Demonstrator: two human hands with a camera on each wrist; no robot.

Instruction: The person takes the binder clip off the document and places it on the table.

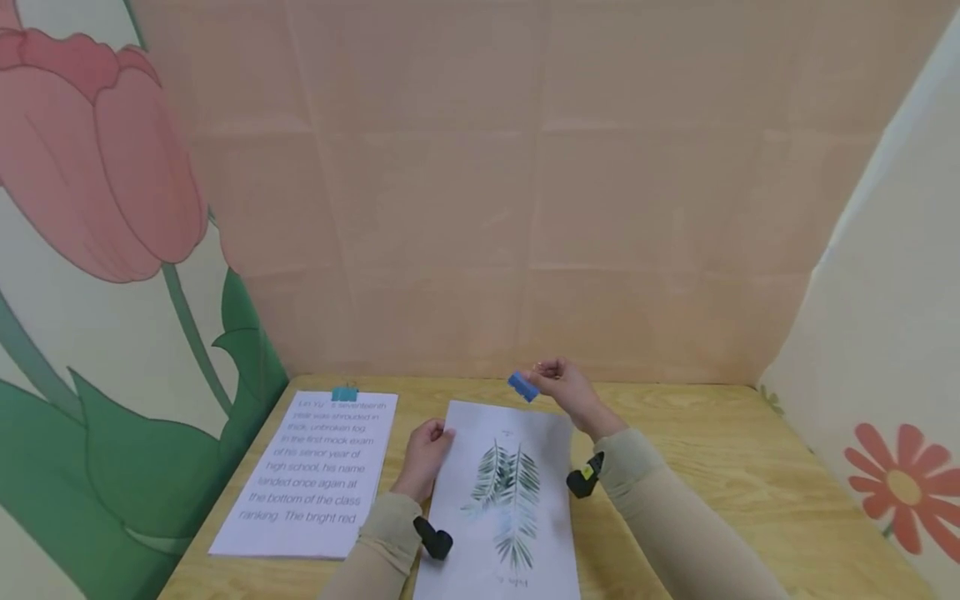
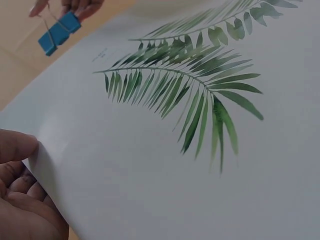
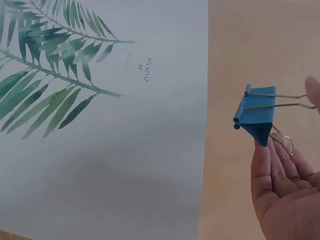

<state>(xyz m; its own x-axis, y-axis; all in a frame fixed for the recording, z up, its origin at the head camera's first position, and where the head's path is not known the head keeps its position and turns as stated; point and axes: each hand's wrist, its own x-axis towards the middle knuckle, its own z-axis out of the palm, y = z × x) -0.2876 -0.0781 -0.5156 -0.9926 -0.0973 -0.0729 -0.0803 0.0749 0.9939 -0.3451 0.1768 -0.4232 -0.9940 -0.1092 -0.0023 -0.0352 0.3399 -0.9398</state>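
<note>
A white sheet [image 1: 468,533] printed with green palm leaves is tilted up off the table. My left hand [image 1: 423,458] pinches its left edge between thumb and fingers, as the thumb [image 2: 17,146] on the paper's face shows in the left wrist view. Just beyond the sheet's top edge, my right hand [image 1: 567,390] holds a blue binder clip [image 3: 257,107] by its wire handles. The clip's mouth faces the sheet, and a gap separates the two. Whether the sheet is one page or a stack cannot be told.
To the left lies a printed text sheet [image 1: 307,475] with a teal binder clip [image 1: 344,394] on its top edge. Both rest on a wooden table [image 1: 690,467]. A pinkish cloth wall [image 1: 525,208] closes the back, and painted side panels [image 1: 862,333] flank the table.
</note>
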